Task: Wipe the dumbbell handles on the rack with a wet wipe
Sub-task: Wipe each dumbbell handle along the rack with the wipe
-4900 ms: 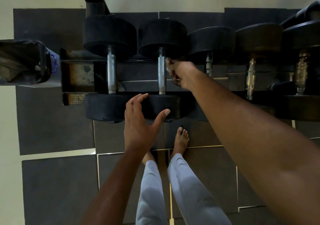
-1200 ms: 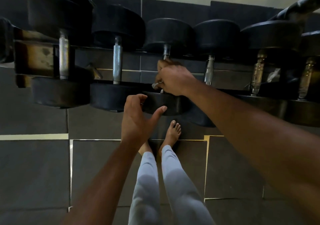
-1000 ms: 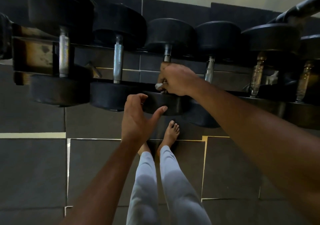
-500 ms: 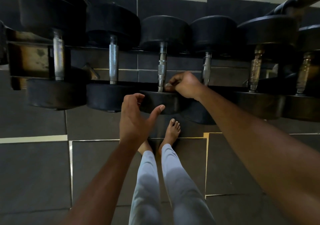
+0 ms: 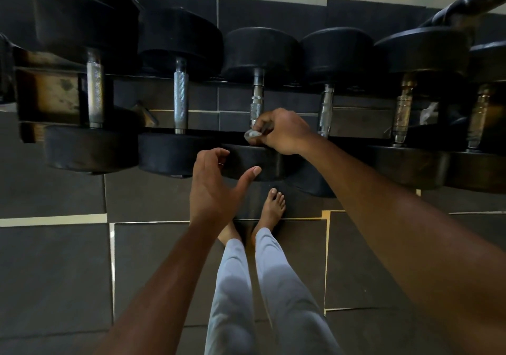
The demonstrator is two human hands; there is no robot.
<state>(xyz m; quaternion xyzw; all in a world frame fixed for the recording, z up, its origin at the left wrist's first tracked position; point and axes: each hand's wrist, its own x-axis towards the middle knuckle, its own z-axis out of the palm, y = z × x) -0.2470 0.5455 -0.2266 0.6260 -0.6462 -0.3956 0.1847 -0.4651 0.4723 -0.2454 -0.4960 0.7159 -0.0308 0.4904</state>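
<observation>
Half a second ago the right hand (image 5: 282, 133) sat just right of the third handle (image 5: 256, 102); now it wraps the handle's near end, pinching the wet wipe (image 5: 252, 134) against it. The left hand (image 5: 216, 187) hovers empty and loosely spread by the near weight head (image 5: 254, 164). I judge the job mid-way: three handles to the right look untouched. Heads crowd each bar, leaving only a narrow gap for fingers.

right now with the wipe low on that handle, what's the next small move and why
Probably slide the wipe back up the handle. The right hand pinches it at the handle's near end, beside the front weight, and bare metal shows above it. The left hand hovers loose, holding nothing.
</observation>
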